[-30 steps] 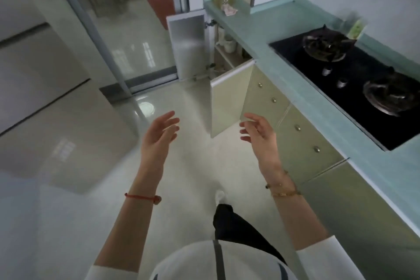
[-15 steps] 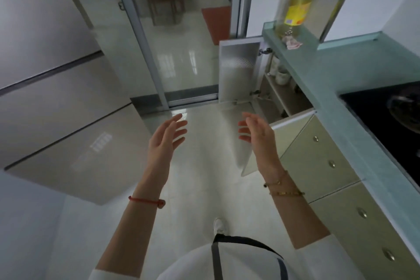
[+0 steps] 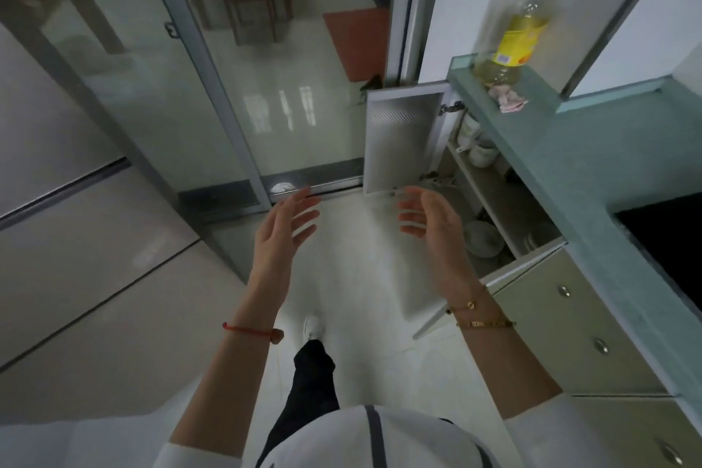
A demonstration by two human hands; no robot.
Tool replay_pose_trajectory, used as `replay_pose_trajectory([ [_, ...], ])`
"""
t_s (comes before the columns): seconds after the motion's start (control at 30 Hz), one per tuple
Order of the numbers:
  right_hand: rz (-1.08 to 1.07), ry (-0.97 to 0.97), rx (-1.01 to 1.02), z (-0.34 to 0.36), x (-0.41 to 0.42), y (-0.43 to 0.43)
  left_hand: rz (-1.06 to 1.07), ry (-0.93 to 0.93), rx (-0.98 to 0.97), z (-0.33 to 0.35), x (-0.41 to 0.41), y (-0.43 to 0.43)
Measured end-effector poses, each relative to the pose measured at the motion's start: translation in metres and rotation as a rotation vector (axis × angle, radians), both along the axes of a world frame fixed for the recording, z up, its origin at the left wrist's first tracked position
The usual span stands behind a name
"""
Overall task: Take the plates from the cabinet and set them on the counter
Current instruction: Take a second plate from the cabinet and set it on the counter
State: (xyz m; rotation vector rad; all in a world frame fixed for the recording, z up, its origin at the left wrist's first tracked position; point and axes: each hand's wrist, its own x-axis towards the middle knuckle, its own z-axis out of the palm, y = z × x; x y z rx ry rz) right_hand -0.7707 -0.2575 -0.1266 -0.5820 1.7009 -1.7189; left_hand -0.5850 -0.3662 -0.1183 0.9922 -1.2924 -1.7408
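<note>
Pale green glass forms the tabletop (image 3: pixel 592 163) that runs along the right side, with an oil bottle (image 3: pixel 513 30) standing at its far end. Beneath it, the cabinet (image 3: pixel 490 201) is seen with both doors swung open: the far door (image 3: pixel 402 141) faces the camera and the near door (image 3: pixel 467 296) is viewed almost edge-on. White dishes (image 3: pixel 482 239), probably the plates, are made out on the lower shelf, just beyond the right hand; cups or jars (image 3: pixel 478 148) are stored on the upper shelf. Their exact number and stacking cannot be told.

The left hand (image 3: pixel 281 236) and the right hand (image 3: pixel 429 224) are held out in front of the body, palms turned toward each other, fingers spread and loosely curved. Nothing is grasped by either.

The step in hand is judged to be the reach into the cabinet. It is best done by lowering the body and turning right, so that the shelf is faced squarely. The near door should be cleared by the right forearm. The stack should be taken from both sides, fingers slid under the bottom rim, and kept level while it is drawn out beneath the upper shelf and lifted to a bare stretch of tabletop.
</note>
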Motion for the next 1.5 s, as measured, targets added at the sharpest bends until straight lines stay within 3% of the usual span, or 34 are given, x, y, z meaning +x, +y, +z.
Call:
replay_pose_trajectory([
  [0.27,-0.326,-0.051,-0.006,0.004,-0.040,-0.104,-0.239,-0.022,0.007,0.006,-0.084,-0.147],
  [0.53,-0.564,-0.079,0.037,-0.001,-0.068,-0.158,-0.480,-0.089,0.030,0.000,-0.156,-0.231],
  [1.03,-0.809,-0.121,0.061,-0.034,-0.209,-0.233,-0.735,-0.172,0.025,-0.015,-0.334,-0.319],
  [1.5,-1.129,-0.211,0.083,-0.048,-0.305,-0.239,-1.054,-0.262,0.004,-0.045,-0.499,-0.329],
])
